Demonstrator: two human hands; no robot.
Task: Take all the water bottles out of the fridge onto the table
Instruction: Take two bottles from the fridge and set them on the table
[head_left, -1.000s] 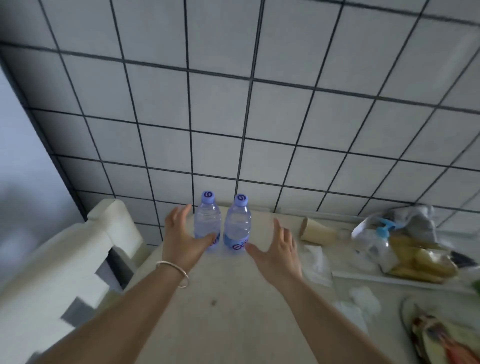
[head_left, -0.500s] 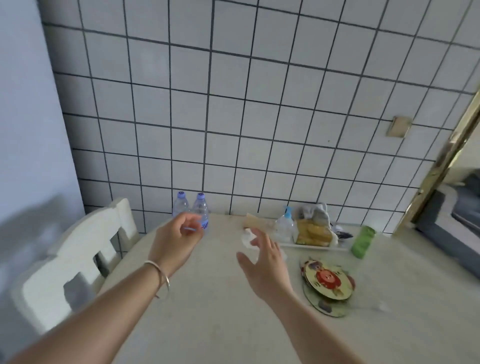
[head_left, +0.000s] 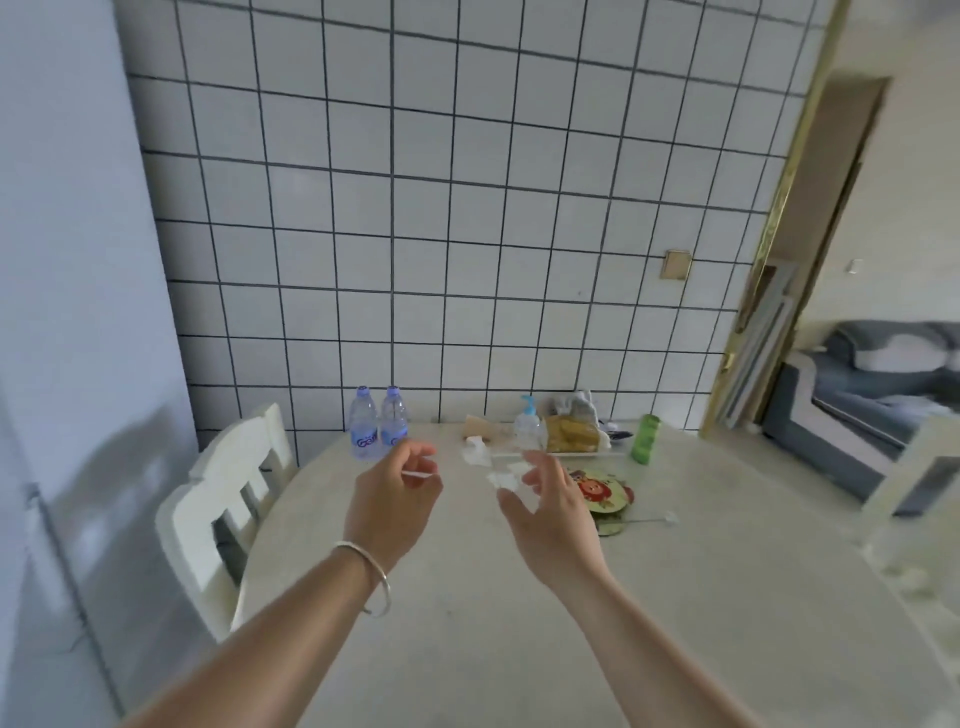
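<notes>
1. Two water bottles (head_left: 378, 423) stand upright, touching, at the table's (head_left: 675, 597) far left edge by the tiled wall.
2. We hold nothing: left hand (head_left: 392, 499) loosely curled, right hand (head_left: 550, 506) fingers apart.
3. Bottles lie beyond, nearer our left hand.
</notes>
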